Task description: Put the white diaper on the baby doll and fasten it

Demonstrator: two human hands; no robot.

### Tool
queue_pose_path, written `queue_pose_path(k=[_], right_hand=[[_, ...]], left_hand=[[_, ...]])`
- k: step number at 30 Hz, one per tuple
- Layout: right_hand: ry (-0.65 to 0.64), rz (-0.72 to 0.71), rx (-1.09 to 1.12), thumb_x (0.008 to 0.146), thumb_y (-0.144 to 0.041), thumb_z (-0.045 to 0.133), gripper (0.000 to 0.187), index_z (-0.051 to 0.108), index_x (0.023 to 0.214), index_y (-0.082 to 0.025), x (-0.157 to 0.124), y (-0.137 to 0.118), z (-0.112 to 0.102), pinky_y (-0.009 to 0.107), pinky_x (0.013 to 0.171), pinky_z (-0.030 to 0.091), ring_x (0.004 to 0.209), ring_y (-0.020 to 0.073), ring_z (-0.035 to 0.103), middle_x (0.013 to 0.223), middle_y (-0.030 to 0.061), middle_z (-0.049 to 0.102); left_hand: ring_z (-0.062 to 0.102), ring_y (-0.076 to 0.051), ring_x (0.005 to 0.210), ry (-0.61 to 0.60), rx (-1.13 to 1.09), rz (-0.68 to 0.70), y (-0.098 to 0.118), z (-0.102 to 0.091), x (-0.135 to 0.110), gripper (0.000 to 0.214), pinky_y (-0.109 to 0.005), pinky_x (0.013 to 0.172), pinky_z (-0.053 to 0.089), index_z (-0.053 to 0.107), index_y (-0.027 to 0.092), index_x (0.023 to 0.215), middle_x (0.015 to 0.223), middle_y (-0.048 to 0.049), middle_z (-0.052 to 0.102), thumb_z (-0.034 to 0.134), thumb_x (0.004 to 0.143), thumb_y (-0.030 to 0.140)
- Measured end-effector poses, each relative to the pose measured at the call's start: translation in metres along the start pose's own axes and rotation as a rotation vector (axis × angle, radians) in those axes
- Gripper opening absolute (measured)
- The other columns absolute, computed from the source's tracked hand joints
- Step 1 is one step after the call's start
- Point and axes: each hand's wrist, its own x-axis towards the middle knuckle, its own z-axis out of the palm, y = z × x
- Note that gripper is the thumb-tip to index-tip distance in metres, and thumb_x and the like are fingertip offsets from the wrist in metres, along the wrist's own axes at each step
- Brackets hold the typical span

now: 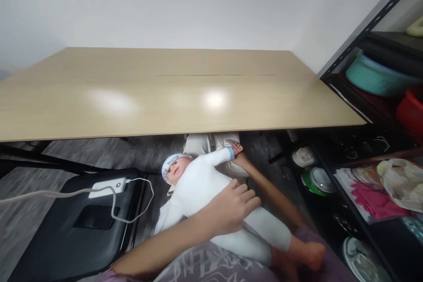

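The left hand (235, 207) rests palm down on the lower front of the doll (201, 180), its fingers bent; whether it grips the clothing cannot be told. The right hand (242, 161) is at the doll's raised sleeve, beside the blue cuff (231, 153); it is partly hidden, and whether it is grasping or released cannot be told. The doll lies face up across the person's lap, below the near edge of the table, head toward the far left and bare feet toward the near right. It wears a white suit and a lettered cap (172, 161). To the left, a black seat (49, 242) carries a white power bank (108, 187) with a cable (66, 193) and a dark phone (93, 217). On the far side, the wooden table (178, 105) extends to the wall (178, 4). To the right, the shelves hold a teal basin (376, 76), a red container (411, 112) and a pink cloth (373, 200).
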Motion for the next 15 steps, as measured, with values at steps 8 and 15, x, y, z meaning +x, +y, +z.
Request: queue_pose_path(k=[8,15], right_hand=[[0.009,0.138,0.332,0.103,-0.084,0.035,0.076,0.078,0.113,-0.022,-0.005,-0.002,-0.051,0.054,0.107,0.062,0.118,0.035,0.078,0.12,0.0174,0.083],[-0.223,-0.205,-0.065,0.109,-0.053,0.062,0.042,0.074,0.137,-0.024,-0.014,-0.065,-0.066,0.047,0.114,0.056,0.129,0.03,0.071,0.139,0.0121,0.076]], left_hand=[[0.058,-0.024,0.093,0.029,0.033,0.035,0.001,-0.007,-0.004,0.034,-0.043,0.084,0.038,0.063,0.017,0.123,0.104,-0.0042,0.069,0.074,0.09,0.017],[0.06,-0.026,0.095,-0.016,0.033,0.045,0.002,-0.007,-0.007,0.032,-0.045,0.084,0.041,0.064,0.018,0.127,0.107,-0.0053,0.071,0.071,0.095,0.017]])
